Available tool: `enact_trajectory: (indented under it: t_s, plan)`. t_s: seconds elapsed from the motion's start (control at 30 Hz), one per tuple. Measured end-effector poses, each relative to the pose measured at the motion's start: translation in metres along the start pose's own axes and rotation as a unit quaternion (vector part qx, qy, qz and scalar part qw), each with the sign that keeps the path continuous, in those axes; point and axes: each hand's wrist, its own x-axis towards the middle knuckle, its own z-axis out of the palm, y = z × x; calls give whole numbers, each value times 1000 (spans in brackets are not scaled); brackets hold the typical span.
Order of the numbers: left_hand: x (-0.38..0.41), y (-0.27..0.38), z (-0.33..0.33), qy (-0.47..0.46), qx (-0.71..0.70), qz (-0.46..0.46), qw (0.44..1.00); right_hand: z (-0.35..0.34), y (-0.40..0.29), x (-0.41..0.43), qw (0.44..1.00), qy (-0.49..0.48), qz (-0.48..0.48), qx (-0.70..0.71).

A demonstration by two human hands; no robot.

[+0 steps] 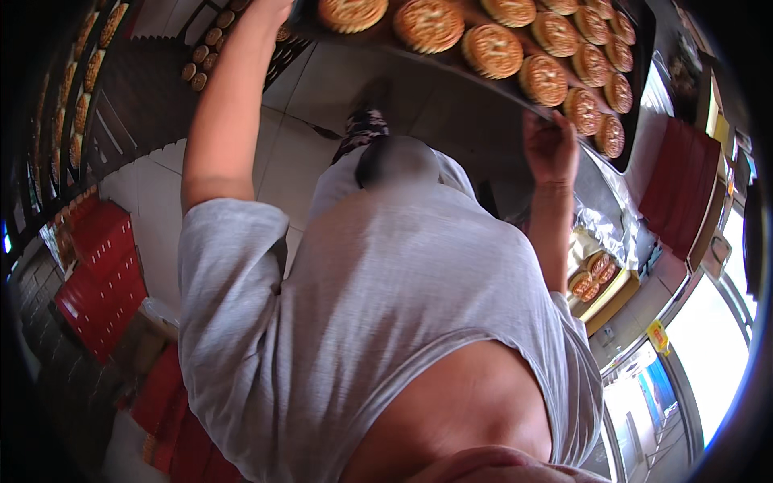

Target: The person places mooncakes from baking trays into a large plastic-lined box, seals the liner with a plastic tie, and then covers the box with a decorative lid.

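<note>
A dark baking tray (388,27) spans the top of the head view, slightly tilted in the picture. Rows of round, golden-brown patterned pastries, resembling mooncakes (429,25), lie on it. My left hand (279,9), partly cut off by the upper picture edge, is at the tray's left corner and appears to grip it. My right hand (551,145) has its fingers closed on the near edge, below the pastries towards the right. Part of that hand is in shadow. The floor and my legs show beneath the tray.
At the left stands a rack (87,130) holding trays of pastries. More small pastries (211,37) lie on a tray at upper left. Red crates (99,290) stand lower left. At right are an open box (610,299) with pastries, foil-like wrapping (598,226) and a red object (679,187).
</note>
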Motion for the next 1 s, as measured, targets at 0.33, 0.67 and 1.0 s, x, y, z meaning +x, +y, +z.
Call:
enact_trajectory:
  t_s: [0.33,0.67,1.0]
  plan:
    - [139,-10,83,151,200,136,959,-11,-107,103,968,24,201,-150]
    - [203,-4,110,149,447,72,879,39,-166,136,849,218,-253,-409]
    - [203,-2,117,172,537,161,810,-81,-208,156,469,451,-332,-683]
